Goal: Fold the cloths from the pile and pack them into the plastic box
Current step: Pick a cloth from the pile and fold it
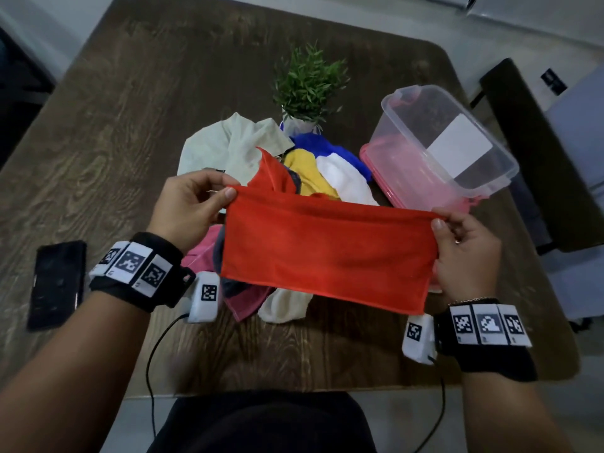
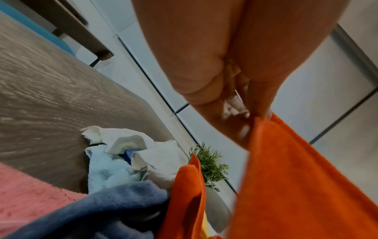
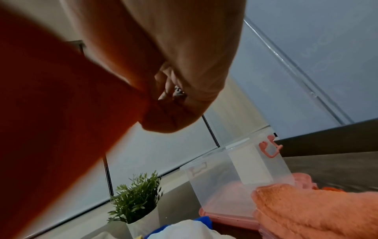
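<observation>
An orange-red cloth (image 1: 327, 250) hangs stretched between my two hands above the table. My left hand (image 1: 192, 204) pinches its upper left corner, and my right hand (image 1: 464, 243) pinches its upper right corner. A loose flap of the cloth (image 2: 188, 194) stands up behind the left corner. Under and behind it lies the pile of cloths (image 1: 313, 165): cream, blue, yellow, white, pink and grey ones. The clear plastic box (image 1: 447, 142) stands open at the right, resting on its pink lid (image 1: 405, 191). A folded peach cloth (image 3: 306, 208) lies beside the box.
A small potted plant (image 1: 307, 89) in a white pot stands behind the pile. A black phone (image 1: 57, 282) lies at the left on the wooden table (image 1: 130, 109). A dark chair (image 1: 539, 152) stands past the table's right edge. Cables hang from both wrist cameras.
</observation>
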Demonstrator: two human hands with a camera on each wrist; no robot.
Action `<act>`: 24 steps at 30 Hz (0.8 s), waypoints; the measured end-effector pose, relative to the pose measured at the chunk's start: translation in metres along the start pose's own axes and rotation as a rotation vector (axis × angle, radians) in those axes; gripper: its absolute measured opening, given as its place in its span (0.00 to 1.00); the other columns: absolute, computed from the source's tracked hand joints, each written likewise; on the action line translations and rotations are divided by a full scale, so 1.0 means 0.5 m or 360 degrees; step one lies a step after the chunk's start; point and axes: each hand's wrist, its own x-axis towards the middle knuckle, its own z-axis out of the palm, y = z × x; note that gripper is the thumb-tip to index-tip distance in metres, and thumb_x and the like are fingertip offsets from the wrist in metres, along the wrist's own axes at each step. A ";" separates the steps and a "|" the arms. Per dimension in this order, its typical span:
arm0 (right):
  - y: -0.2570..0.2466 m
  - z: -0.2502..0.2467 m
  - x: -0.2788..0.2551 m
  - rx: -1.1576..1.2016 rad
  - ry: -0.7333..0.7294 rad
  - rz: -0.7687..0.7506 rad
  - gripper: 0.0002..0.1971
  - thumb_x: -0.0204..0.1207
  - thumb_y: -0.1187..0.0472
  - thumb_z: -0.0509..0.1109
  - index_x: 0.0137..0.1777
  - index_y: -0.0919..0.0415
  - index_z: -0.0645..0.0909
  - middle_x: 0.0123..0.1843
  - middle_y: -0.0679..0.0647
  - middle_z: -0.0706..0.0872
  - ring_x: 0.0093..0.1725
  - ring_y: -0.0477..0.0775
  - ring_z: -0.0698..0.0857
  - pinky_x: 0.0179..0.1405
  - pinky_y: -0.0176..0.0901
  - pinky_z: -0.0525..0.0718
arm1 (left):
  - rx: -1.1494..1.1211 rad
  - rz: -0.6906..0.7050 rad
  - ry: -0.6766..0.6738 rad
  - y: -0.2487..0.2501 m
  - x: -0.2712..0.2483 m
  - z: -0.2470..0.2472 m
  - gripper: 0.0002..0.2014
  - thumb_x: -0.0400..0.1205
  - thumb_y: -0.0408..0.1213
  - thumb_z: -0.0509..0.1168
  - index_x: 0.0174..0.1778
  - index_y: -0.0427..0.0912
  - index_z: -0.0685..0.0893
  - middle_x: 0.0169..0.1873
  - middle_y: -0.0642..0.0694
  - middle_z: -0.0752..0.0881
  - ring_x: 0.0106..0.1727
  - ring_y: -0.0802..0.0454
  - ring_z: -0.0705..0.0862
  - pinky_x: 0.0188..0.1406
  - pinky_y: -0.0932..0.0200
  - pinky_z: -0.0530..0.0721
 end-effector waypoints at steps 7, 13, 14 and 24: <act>0.063 -0.053 0.002 0.0058 -0.0283 -0.0024 0.21 0.72 0.79 0.67 0.36 0.48 0.83 0.37 0.44 0.89 0.40 0.47 0.87 0.47 0.38 0.85 | -0.0110 0.0018 -0.0373 -0.007 -0.031 0.019 0.10 0.74 0.24 0.71 0.36 0.45 0.89 0.32 0.50 0.90 0.36 0.58 0.87 0.41 0.67 0.85; 0.294 -0.034 -0.083 -0.0770 -0.1051 0.0249 0.20 0.71 0.71 0.73 0.27 0.44 0.80 0.33 0.47 0.87 0.37 0.54 0.86 0.41 0.43 0.77 | 0.0987 -0.0327 -0.1305 -0.186 -0.127 0.090 0.13 0.72 0.27 0.74 0.34 0.53 0.90 0.30 0.64 0.88 0.34 0.68 0.86 0.41 0.73 0.80; 0.325 -0.027 -0.102 -0.0902 -0.1214 0.0305 0.19 0.72 0.70 0.72 0.27 0.44 0.80 0.35 0.47 0.87 0.41 0.55 0.87 0.42 0.41 0.76 | 0.1085 -0.0384 -0.1503 -0.217 -0.143 0.103 0.13 0.73 0.29 0.74 0.34 0.56 0.89 0.29 0.67 0.87 0.33 0.71 0.84 0.40 0.75 0.79; 0.370 0.074 -0.119 -0.1047 -0.1020 0.0603 0.29 0.74 0.50 0.77 0.70 0.64 0.75 0.62 0.64 0.85 0.63 0.65 0.83 0.60 0.48 0.79 | 0.1453 -0.0427 -0.0608 -0.275 -0.131 0.197 0.20 0.74 0.52 0.75 0.58 0.50 0.83 0.49 0.51 0.83 0.52 0.50 0.83 0.52 0.56 0.80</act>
